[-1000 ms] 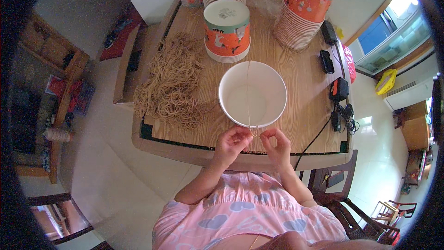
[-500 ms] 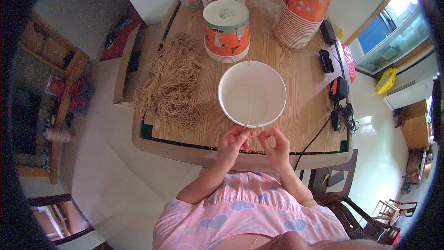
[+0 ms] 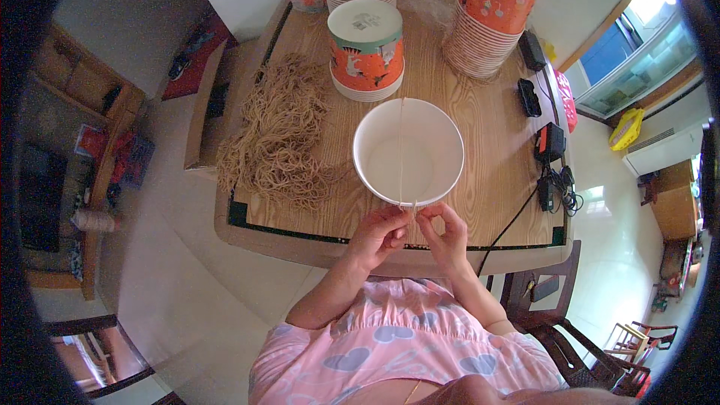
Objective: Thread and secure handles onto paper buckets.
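An open white paper bucket [image 3: 382,176] stands near the table's front edge, its mouth facing up. A thin tan string [image 3: 402,148] stretches across its mouth from the far rim to the near rim. Just below the near rim, my left hand [image 3: 381,234] pinches the string with thumb and fingers. Close beside it on the right, my right hand [image 3: 444,234] also pinches the string; the ends between the fingertips are too small to make out. A loose heap of tan strings [image 3: 281,139] lies on the table to the left.
Behind the bucket stands an upside-down orange and green bucket stack [image 3: 366,64]. Taller bucket stacks [image 3: 491,19] are at the back. Black adapters with cables [image 3: 550,142] lie along the right edge of the wooden table [image 3: 491,180]. A dark chair [image 3: 551,315] stands at the lower right.
My hands have come closer together at the near rim, the left one shifting slightly right. The string across the mouth looks straighter. The bucket has barely moved.
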`<move>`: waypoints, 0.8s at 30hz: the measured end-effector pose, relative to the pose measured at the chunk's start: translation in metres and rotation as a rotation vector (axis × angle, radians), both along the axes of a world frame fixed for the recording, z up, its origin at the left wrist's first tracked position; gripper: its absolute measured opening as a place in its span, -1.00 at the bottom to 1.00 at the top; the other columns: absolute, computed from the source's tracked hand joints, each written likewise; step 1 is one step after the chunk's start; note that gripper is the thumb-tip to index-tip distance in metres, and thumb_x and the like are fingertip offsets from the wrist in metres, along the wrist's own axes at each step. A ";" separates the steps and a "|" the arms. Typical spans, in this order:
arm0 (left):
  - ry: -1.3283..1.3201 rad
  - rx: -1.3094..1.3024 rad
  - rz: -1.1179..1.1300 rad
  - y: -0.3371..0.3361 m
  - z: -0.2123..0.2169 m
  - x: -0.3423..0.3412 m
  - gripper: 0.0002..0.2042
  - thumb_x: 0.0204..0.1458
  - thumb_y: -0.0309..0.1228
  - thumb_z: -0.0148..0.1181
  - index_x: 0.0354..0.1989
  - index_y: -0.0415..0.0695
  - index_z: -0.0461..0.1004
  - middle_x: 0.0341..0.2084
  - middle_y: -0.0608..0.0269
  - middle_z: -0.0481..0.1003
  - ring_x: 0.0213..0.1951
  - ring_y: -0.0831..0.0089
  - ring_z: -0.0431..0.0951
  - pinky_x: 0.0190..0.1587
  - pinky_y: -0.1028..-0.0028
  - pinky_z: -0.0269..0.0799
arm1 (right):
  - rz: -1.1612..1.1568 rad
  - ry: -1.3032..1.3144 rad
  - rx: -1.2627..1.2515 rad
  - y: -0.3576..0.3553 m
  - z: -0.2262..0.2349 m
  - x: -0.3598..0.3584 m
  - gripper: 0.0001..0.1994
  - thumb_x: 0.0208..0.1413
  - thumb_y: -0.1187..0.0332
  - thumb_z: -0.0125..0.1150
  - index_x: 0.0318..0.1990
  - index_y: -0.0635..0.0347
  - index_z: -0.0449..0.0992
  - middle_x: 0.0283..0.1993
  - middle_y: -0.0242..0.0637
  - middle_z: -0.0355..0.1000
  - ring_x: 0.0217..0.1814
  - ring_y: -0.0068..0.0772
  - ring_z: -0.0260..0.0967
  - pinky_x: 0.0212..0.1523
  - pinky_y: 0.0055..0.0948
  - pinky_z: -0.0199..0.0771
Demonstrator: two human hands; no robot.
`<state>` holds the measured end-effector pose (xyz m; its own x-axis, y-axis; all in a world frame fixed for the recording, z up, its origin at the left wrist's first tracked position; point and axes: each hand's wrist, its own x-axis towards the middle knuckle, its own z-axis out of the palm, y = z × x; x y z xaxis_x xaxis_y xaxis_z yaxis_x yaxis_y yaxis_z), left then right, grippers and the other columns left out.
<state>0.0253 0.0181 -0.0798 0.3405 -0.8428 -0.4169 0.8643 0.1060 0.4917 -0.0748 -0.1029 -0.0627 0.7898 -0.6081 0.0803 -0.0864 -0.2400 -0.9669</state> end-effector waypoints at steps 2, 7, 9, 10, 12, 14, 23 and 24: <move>0.022 0.059 -0.020 -0.001 0.005 -0.002 -0.86 -0.01 -0.29 0.18 -0.40 -0.04 0.40 -0.66 0.41 0.39 -0.72 0.66 0.30 -0.73 0.69 0.15 | 0.006 -0.017 0.027 0.000 -0.001 0.001 -0.91 -0.08 0.63 0.17 -0.38 0.33 0.44 -0.39 -0.37 0.42 -0.30 -0.60 0.31 -0.20 -0.60 0.32; 0.139 -0.039 -0.086 -0.001 0.005 -0.002 -0.83 0.06 -0.21 0.11 -0.37 -0.02 0.41 -0.62 0.42 0.42 -0.68 0.69 0.32 -0.73 0.73 0.11 | 0.035 -0.010 0.023 0.001 0.003 0.002 -0.89 -0.10 0.66 0.16 -0.37 0.33 0.45 -0.39 -0.37 0.42 -0.29 -0.59 0.32 -0.19 -0.59 0.32; 0.165 -0.079 -0.104 -0.001 0.003 -0.002 -0.82 0.07 -0.19 0.09 -0.36 -0.02 0.41 -0.61 0.40 0.43 -0.68 0.68 0.33 -0.73 0.73 0.12 | 0.043 -0.020 0.040 0.002 0.005 0.002 -0.88 -0.10 0.66 0.16 -0.37 0.33 0.45 -0.39 -0.36 0.42 -0.29 -0.58 0.32 -0.19 -0.59 0.32; 0.160 -0.053 -0.098 -0.001 0.003 -0.003 -0.80 0.08 -0.18 0.08 -0.38 -0.04 0.41 -0.62 0.37 0.44 -0.68 0.66 0.34 -0.73 0.72 0.12 | 0.044 -0.021 0.026 0.002 0.004 0.002 -0.88 -0.10 0.67 0.16 -0.37 0.33 0.45 -0.39 -0.36 0.42 -0.29 -0.58 0.32 -0.19 -0.59 0.32; 0.155 -0.028 -0.092 -0.001 0.002 -0.003 -0.78 0.08 -0.17 0.07 -0.40 -0.05 0.42 -0.63 0.35 0.44 -0.69 0.65 0.34 -0.73 0.71 0.12 | 0.046 -0.023 0.011 0.000 0.002 0.001 -0.88 -0.11 0.67 0.16 -0.37 0.33 0.44 -0.39 -0.36 0.41 -0.29 -0.57 0.32 -0.19 -0.59 0.32; 0.167 0.005 -0.208 0.001 -0.005 -0.001 -0.73 0.08 -0.14 0.05 -0.44 -0.09 0.42 -0.69 0.33 0.41 -0.71 0.56 0.39 -0.76 0.63 0.21 | 0.040 -0.053 -0.120 -0.001 -0.001 0.001 -0.89 -0.08 0.55 0.22 -0.36 0.29 0.44 -0.41 -0.32 0.42 -0.34 -0.52 0.36 -0.27 -0.52 0.38; 0.216 -0.061 -0.234 -0.005 0.004 -0.003 -0.55 0.11 -0.04 -0.02 -0.56 -0.21 0.47 -0.66 0.23 0.45 -0.70 0.56 0.33 -0.71 0.64 0.15 | 0.051 -0.032 -0.086 -0.002 0.004 0.004 -0.88 -0.07 0.55 0.21 -0.34 0.29 0.44 -0.41 -0.32 0.42 -0.33 -0.52 0.36 -0.28 -0.52 0.37; 0.216 -0.060 -0.233 -0.005 0.004 -0.003 -0.55 0.11 -0.04 -0.02 -0.56 -0.21 0.47 -0.66 0.23 0.45 -0.70 0.56 0.33 -0.71 0.64 0.15 | 0.051 -0.032 -0.086 -0.002 0.004 0.005 -0.88 -0.07 0.55 0.21 -0.34 0.29 0.44 -0.41 -0.32 0.42 -0.33 -0.52 0.36 -0.28 -0.52 0.37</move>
<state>0.0226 0.0134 -0.0757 0.0441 -0.9131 -0.4053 0.9525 -0.0839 0.2927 -0.0702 -0.1047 -0.0590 0.8157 -0.5570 0.1563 -0.0413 -0.3255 -0.9446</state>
